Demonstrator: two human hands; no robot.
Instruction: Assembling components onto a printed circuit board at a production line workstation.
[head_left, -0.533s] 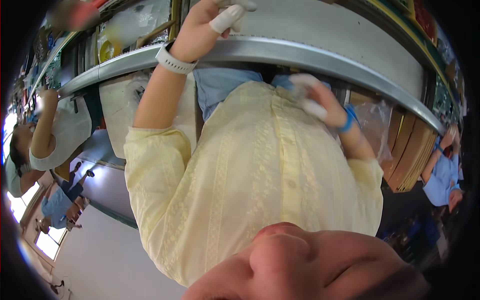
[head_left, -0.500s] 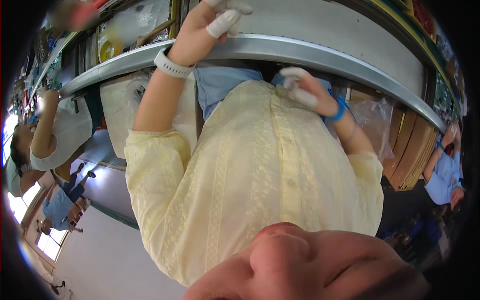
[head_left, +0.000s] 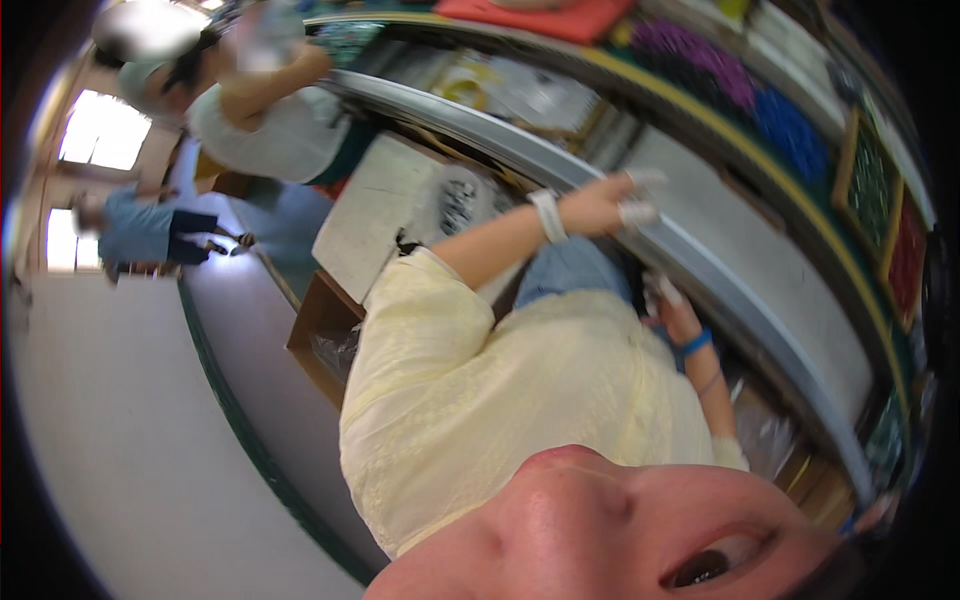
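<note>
- Handling: with the left hand [head_left: 592, 207] over the metal rail [head_left: 692, 252], good practice would seem to be a relaxed wrist and fingertips clear of the hard edge.
- Left fingers: thumb and forefinger, in white finger cots [head_left: 638, 214], stand apart with nothing visible between them; contact with the rail cannot be told.
- Right hand [head_left: 678, 312]: near the lap, fingers partly curled and blurred; whether they grip anything cannot be told.
- Metal rail: runs diagonally along the grey work surface [head_left: 790, 280].
</note>
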